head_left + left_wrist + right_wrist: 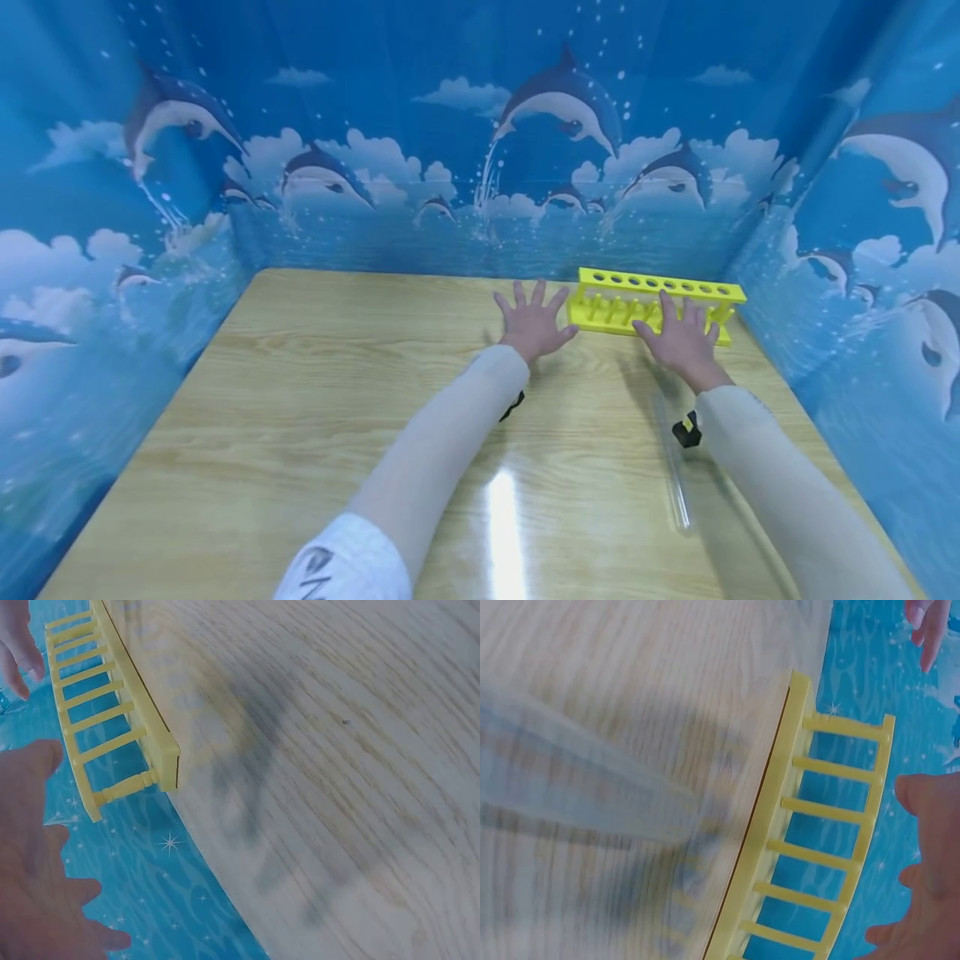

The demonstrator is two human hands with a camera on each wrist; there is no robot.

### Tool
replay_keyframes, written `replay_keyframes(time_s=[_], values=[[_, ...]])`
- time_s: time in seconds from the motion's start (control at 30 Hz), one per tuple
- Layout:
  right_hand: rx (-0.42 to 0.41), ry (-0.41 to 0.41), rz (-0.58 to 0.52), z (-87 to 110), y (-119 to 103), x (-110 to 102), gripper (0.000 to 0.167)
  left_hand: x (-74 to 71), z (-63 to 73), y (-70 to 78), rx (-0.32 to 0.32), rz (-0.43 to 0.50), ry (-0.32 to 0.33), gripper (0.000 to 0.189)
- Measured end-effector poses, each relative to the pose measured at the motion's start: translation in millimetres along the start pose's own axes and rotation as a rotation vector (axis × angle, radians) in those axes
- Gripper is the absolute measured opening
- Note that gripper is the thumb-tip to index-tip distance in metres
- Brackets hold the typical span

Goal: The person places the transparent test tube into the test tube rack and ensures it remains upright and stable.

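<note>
A yellow test tube rack (pixel 660 287) with a row of round holes stands at the back right of the table. My left hand (pixel 534 323), fingers spread, is just left of the rack and holds nothing. In front of the rack, my right hand (pixel 682 342) is spread too, its fingertips overlapping the rack in the head view. A clear glass test tube (pixel 677 483) lies on the table beside my right forearm; the right wrist view shows the tube (pixel 577 772) large and blurred. The rack (pixel 112 697) also appears in the left wrist view, beyond the left hand (pixel 45 862).
The wooden table (pixel 322 400) meets a blue dolphin-print curtain (pixel 360 167) at the back and on both sides. A black wrist camera (pixel 687 430) sits below my right sleeve. Light reflects brightly off the table's front middle.
</note>
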State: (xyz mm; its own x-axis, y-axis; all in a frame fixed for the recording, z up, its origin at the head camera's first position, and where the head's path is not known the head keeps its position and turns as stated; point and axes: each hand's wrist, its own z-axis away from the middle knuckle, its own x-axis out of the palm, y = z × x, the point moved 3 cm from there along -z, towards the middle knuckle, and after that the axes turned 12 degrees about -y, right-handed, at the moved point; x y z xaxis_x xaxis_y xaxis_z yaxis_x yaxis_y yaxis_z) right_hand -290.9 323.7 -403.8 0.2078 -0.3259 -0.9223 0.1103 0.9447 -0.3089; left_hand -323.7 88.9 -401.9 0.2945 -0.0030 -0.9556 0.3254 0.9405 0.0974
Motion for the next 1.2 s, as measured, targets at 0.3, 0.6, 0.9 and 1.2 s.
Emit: replay_keyframes(time_s=[0.3,0.6,0.9,1.2], values=[[-0.007,0.073,-0.046,-15.1,9,-15,0.085,-4.3,-9.6,1.0,0.019,-0.009,0.019,0.083],[0.085,0.156,-0.139,-28.2,31,-28,0.08,-3.4,-21.4,8.7,0.047,-0.091,0.037,0.086],[0.108,0.175,-0.234,-36.7,51,-40,0.082,4.6,-31.9,17.6,0.058,-0.114,0.042,0.087],[0.208,0.11,-0.28,-32.7,69,-37,0.093,7.9,-36.9,22.9,0.047,-0.086,-0.025,0.086]])
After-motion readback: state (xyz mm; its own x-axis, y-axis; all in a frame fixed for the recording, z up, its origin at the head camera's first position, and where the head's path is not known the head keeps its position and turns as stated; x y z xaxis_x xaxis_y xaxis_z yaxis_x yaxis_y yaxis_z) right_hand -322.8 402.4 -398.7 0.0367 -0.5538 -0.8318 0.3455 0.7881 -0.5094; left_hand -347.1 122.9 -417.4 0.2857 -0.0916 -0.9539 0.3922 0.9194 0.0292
